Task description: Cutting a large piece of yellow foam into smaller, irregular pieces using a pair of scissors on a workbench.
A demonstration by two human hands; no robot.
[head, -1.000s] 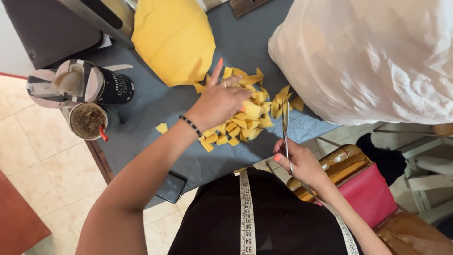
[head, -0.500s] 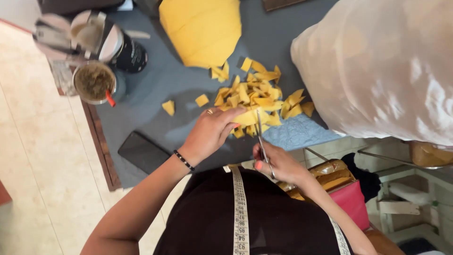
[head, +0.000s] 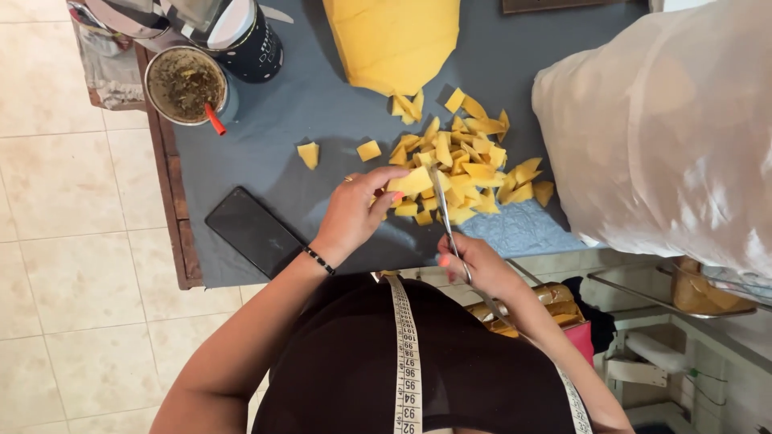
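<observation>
The left hand [head: 358, 210] pinches a small flat yellow foam piece [head: 412, 182] between thumb and fingertips, holding it out just past the fingers so its free edge is offered to the blades. The right hand [head: 476, 267] is closed through the handles of a pair of slim metal scissors [head: 445, 215], whose blades run up from that hand and meet the held piece at its right edge; this grip appears to keep the cut away from the left fingers. Just beyond both hands lies a loose heap of cut yellow foam scraps [head: 474, 165] on the dark grey cloth-covered table [head: 322, 112], probably where cut bits drop. Farther past the heap sits the large yellow foam block [head: 394, 36]. Left of the left wrist lies a flat black phone [head: 251, 231], and well beyond it a round cup with a red straw [head: 186, 84]. Right of the right hand bulges a big white plastic bag [head: 667, 137].
</observation>
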